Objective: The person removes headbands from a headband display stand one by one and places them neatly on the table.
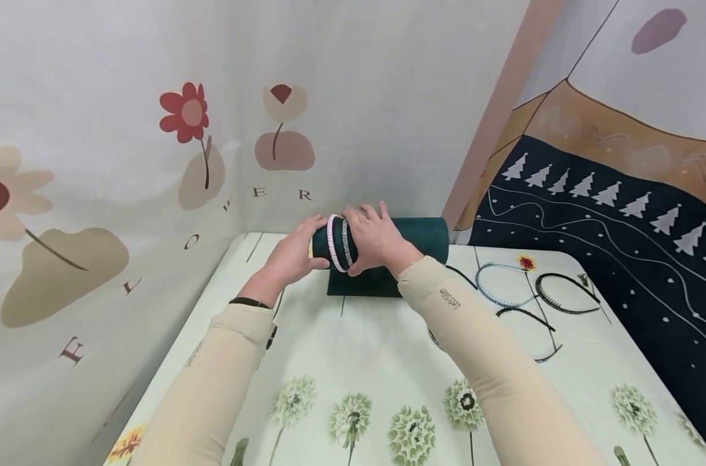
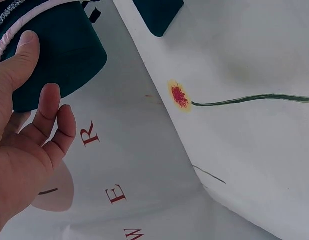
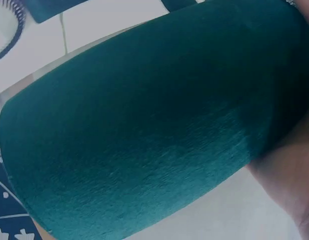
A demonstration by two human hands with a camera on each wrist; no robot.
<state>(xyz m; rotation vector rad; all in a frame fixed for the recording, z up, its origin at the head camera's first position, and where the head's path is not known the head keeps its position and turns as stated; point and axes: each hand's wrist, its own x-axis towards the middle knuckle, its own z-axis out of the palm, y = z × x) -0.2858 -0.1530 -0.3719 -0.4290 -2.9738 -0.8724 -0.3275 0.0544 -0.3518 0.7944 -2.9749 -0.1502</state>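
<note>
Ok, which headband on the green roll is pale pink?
The pink headband, nearer the left hand; the silvery headband beside it sits closer to the right hand.

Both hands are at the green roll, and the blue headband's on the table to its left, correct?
Not left: the head view shows the blue headband on the table to the right of the green roll. The left hand and right hand are at it.

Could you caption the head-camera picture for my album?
Left hand and right hand curve around a dark-green velvety cylinder bearing a pale pink ribbed headband and a sparkly silver headband.
</note>
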